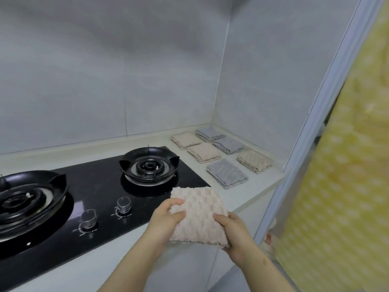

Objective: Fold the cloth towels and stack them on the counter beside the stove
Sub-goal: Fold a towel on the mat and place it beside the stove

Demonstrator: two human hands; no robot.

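Observation:
A pale pink waffle-textured towel [197,213] is held flat in the air over the counter's front edge, just right of the stove. My left hand [166,220] pinches its left edge, thumb on top. My right hand [233,234] grips its lower right corner. On the pale counter [263,182] beside the stove lie several folded towels in two rows: beige ones [185,140], [204,152], [254,161] and grey ones [209,133], [228,144], [226,172].
A black glass gas stove [105,199] with two burners [149,163], [27,197] and two knobs [124,204], [89,218] fills the left. Grey tiled walls close the corner behind. A white door frame [311,127] and yellow dotted fabric [341,186] stand at the right.

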